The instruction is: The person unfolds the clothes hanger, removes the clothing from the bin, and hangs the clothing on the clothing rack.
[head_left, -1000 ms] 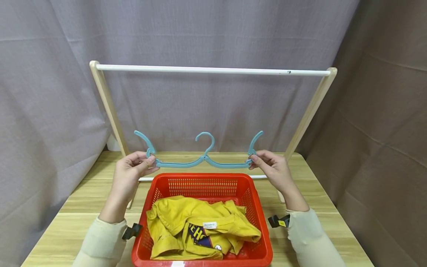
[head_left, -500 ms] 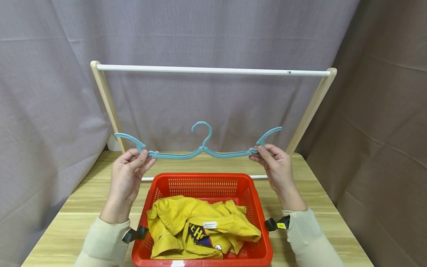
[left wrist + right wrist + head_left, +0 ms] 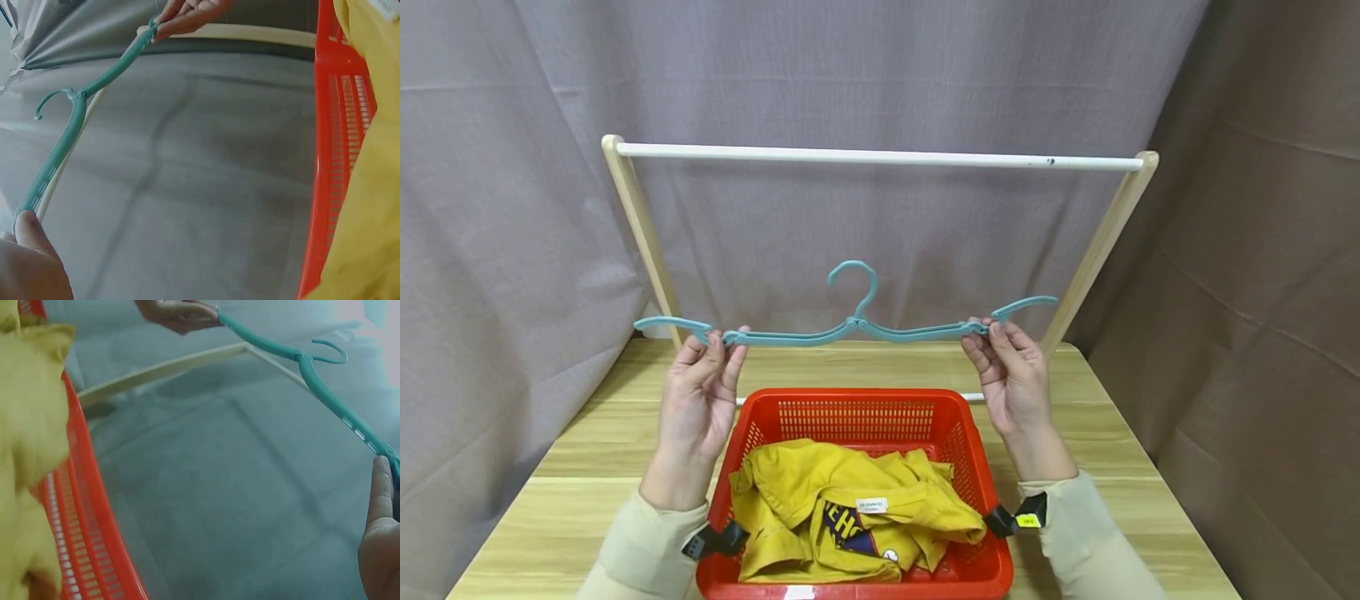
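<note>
A light-blue folding clothes hanger (image 3: pixel 797 339) is held level above the basket, its hook pointing up. At its left joint my left hand (image 3: pixel 696 400) pinches it between thumb and fingers; my right hand (image 3: pixel 1018 375) does the same at the right joint. Both end arms of the hanger stick out past the hands, tipped slightly upward. In the left wrist view the hanger (image 3: pixel 72 128) runs from my left thumb up to the right hand's fingers. Below, a yellow shirt (image 3: pixel 790 475) with a dark printed patch and white label lies crumpled in the red basket (image 3: pixel 857 396).
Behind the basket stands a clothes rack with wooden side posts and a white top bar (image 3: pixel 880 157). The wooden table (image 3: pixel 587 450) carries both. Grey curtains (image 3: pixel 880 75) hang at the back and sides.
Both hands have lifted the hanger upward. Its two end arms have swung outward and down, from standing nearly upright to lying almost in line with the rest of the hanger.
</note>
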Motion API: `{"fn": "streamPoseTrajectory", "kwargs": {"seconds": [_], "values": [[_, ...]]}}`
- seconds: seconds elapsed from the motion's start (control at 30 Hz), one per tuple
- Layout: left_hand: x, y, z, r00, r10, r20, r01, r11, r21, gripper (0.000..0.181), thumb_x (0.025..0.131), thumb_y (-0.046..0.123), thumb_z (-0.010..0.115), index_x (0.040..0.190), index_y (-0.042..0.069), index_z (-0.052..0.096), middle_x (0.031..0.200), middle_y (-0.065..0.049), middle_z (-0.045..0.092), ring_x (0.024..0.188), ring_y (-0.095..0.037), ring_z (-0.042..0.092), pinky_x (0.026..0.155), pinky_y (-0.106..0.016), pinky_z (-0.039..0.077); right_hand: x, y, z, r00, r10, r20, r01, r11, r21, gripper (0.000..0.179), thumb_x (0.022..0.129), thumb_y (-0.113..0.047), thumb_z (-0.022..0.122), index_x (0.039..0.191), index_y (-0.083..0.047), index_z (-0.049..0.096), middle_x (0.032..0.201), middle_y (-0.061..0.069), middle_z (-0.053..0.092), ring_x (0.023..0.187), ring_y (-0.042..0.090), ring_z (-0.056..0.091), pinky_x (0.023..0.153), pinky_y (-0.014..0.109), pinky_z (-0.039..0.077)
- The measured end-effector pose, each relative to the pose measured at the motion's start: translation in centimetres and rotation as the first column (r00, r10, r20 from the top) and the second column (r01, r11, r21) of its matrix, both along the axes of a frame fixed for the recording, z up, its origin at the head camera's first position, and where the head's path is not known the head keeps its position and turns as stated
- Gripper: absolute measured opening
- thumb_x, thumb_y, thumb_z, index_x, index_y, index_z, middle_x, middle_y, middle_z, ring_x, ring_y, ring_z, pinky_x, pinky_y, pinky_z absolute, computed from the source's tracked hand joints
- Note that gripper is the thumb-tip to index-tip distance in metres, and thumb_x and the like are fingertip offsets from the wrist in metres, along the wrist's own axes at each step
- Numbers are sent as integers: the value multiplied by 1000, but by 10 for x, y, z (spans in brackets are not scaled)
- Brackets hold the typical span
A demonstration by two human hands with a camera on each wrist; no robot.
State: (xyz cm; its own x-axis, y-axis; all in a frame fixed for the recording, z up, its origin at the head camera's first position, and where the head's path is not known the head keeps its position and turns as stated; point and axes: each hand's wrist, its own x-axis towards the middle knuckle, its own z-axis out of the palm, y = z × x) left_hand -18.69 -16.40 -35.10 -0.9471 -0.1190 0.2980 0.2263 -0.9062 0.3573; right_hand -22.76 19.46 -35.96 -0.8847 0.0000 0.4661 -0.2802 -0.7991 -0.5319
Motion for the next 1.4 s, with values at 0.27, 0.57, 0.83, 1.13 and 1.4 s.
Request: {"fn": "streamPoseTrajectory", "kwargs": {"seconds": [0.27, 0.57, 0.83, 1.13, 1.4], "values": [[5, 8, 0, 993, -100, -58, 109, 974, 198, 20, 102, -6, 47, 94, -9, 64, 96, -23, 70, 106, -35, 69, 95, -32, 50, 5, -9, 0, 994, 91, 66, -78, 980, -183, 19, 103, 0, 51, 104, 8, 69, 105, 22, 72, 96, 28, 73, 91, 36, 55], [7, 15, 0, 986, -134, -97, 156, 952, 264, 26, 104, -3, 44, 97, -11, 67, 99, -24, 71, 106, -34, 70, 94, -31, 51, 11, -14, 2, 989, 127, 82, -98, 954, -284, 21, 103, -1, 50, 105, 9, 68, 106, 23, 72, 94, 28, 73, 91, 36, 55], [7, 16, -1, 987, -129, -94, 150, 951, 269, 26, 104, -4, 44, 98, -11, 69, 99, -23, 72, 105, -34, 70, 93, -31, 51, 11, -13, 3, 992, 107, 69, -85, 959, -269, 20, 103, -1, 50, 105, 9, 68, 107, 23, 71, 93, 28, 73, 91, 36, 55], [6, 18, -6, 987, -113, -111, 133, 972, 196, 27, 104, -2, 43, 98, -8, 68, 101, -20, 72, 110, -31, 69, 99, -31, 47, 5, -7, -1, 991, 79, 110, -56, 979, -195, 20, 103, -2, 51, 106, 7, 69, 107, 20, 72, 96, 27, 72, 94, 37, 53], [2, 18, -9, 989, -113, -92, 131, 969, 211, 26, 104, -3, 44, 98, -8, 69, 100, -20, 72, 109, -31, 69, 99, -31, 47, 2, -6, -3, 991, 73, 109, -56, 987, -153, 19, 103, -3, 52, 108, 6, 69, 109, 19, 72, 100, 27, 72, 97, 38, 52]]}}
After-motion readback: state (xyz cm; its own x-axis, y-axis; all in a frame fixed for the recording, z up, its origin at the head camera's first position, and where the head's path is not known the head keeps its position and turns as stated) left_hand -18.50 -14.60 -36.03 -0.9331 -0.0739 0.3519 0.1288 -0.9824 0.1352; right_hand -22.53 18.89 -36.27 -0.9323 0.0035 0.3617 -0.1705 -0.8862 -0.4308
